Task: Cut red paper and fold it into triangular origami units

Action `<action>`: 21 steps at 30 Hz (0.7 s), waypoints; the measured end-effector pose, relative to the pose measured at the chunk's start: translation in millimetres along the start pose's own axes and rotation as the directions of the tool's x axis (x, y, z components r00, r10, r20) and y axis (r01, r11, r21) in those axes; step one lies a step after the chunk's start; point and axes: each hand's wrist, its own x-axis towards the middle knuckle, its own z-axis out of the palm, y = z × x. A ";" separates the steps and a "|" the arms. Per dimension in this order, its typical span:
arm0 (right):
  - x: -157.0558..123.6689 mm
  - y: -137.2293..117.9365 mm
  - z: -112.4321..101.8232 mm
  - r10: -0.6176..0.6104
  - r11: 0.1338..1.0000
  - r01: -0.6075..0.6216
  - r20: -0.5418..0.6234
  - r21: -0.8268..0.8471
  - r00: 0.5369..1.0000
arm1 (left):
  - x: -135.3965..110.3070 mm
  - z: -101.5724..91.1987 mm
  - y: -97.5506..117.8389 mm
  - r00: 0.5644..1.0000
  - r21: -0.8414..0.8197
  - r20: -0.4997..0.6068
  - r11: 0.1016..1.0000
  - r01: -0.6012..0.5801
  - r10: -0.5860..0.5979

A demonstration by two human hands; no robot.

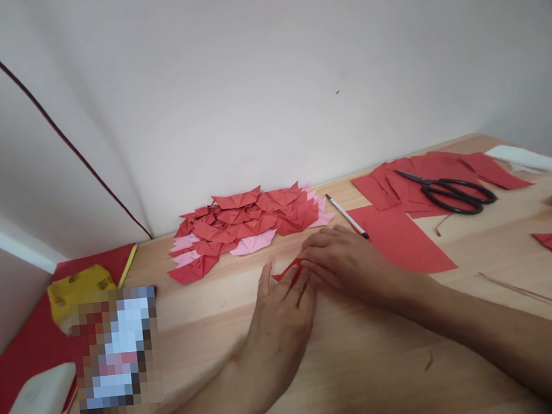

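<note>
A small folded piece of red paper (287, 273) lies on the wooden table, mostly covered by my fingers. My left hand (283, 307) comes from below and holds the paper down against the tabletop, its thumb side close to the other hand. From the right, my right hand (342, 259) has its fingers bent and pressed together on the paper's right edge. The fingertips of both hands meet over it. Just beyond them is a pile of folded red and pink paper pieces (247, 216). A flat red sheet (406, 243) is beside my right wrist.
A white pen (346, 214) lies behind my right hand. Black-handled scissors (455, 196) rest on cut red papers (376, 187). At left are a blurred-out phone-like object (121, 352), a yellow packet (81, 291) and a white object (39, 412). A wall (265, 91) borders the table.
</note>
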 end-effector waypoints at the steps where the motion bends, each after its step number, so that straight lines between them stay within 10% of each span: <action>1: -0.4 -2.5 -0.3 -0.026 1.000 0.026 -0.006 -0.016 1.000 | -0.4 1.4 -0.1 1.000 -0.005 -0.002 1.000 0.000 0.000; 21: -5.4 -8.4 21.4 -0.044 0.983 0.040 -0.015 -0.182 0.999 | -1.7 2.5 2.8 1.000 0.043 0.023 0.999 -0.020 0.019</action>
